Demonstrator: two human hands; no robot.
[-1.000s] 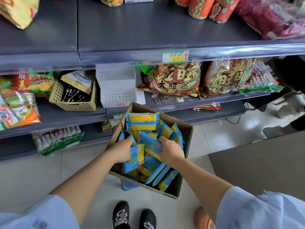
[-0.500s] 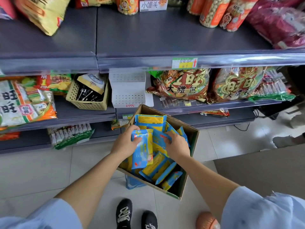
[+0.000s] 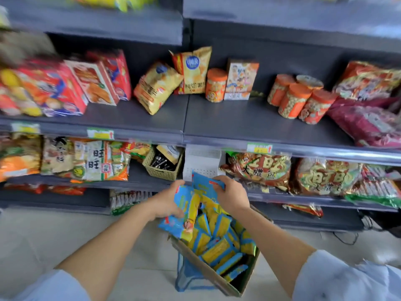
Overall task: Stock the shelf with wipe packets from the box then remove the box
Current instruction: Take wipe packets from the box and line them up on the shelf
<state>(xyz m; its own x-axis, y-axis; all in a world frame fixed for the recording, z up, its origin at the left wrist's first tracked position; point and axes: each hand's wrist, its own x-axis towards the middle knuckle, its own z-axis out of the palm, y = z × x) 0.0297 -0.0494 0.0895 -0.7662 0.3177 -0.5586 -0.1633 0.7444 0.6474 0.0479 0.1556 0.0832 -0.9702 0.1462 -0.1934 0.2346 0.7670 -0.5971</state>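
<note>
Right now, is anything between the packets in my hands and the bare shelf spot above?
Nothing visible. The wipe packets held by left hand and right hand sit below the bare shelf stretch, whose front is open.

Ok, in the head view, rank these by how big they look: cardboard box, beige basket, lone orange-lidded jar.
1. cardboard box, though it is also nearest the camera
2. beige basket, partly hidden under the shelf edge
3. lone orange-lidded jar
</note>
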